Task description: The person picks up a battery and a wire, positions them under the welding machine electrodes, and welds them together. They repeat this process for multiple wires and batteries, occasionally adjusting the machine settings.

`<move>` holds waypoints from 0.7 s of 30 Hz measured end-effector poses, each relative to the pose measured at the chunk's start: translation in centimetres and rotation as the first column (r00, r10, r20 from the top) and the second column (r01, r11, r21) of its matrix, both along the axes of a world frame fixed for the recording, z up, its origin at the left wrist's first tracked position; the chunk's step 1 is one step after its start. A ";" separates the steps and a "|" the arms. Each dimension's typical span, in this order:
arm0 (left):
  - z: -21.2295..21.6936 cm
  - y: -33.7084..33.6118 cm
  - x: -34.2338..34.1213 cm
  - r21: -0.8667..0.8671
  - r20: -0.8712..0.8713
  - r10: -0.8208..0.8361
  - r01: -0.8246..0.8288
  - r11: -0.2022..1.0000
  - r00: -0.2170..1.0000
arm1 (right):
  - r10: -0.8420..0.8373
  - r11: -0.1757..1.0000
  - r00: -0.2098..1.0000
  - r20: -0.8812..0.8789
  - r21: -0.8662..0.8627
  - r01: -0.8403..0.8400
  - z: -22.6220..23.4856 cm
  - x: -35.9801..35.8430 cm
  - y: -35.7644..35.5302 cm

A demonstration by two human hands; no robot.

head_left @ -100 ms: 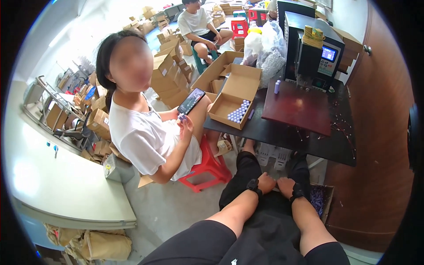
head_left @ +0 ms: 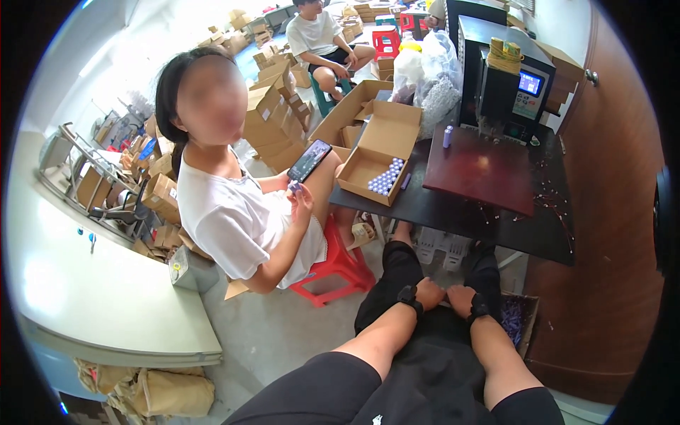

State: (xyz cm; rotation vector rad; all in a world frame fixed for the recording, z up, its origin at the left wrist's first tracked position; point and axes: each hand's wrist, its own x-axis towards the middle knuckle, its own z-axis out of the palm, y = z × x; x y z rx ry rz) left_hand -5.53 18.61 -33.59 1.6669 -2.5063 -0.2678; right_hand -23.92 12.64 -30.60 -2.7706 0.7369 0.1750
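Observation:
My left hand (head_left: 429, 294) and my right hand (head_left: 462, 300) are close together over my lap, below the near edge of the black table (head_left: 439, 216). Both are closed with the fingers curled under; whatever they may hold is hidden. On the table, an open cardboard box (head_left: 364, 193) contains several purple cylindrical battery cells (head_left: 384, 178) with pale ends. One more battery cell (head_left: 448, 137) stands upright on a dark red board (head_left: 482, 173). Neither hand touches the cells. A black strapped device is worn on each wrist.
A machine (head_left: 525, 106) with a lit screen stands behind the board. Wires (head_left: 552, 205) lie at the table's right. A seated person (head_left: 219, 212) at left holds a phone (head_left: 309, 161) and a small purple object. A box of purple pieces (head_left: 520, 319) sits right of my leg.

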 end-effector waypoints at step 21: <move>1.1 1.0 1.6 0.392 0.044 -0.058 0.036 0.919 0.997 | -0.196 0.977 0.967 -0.164 0.053 0.207 -1.2 -1.4 1.3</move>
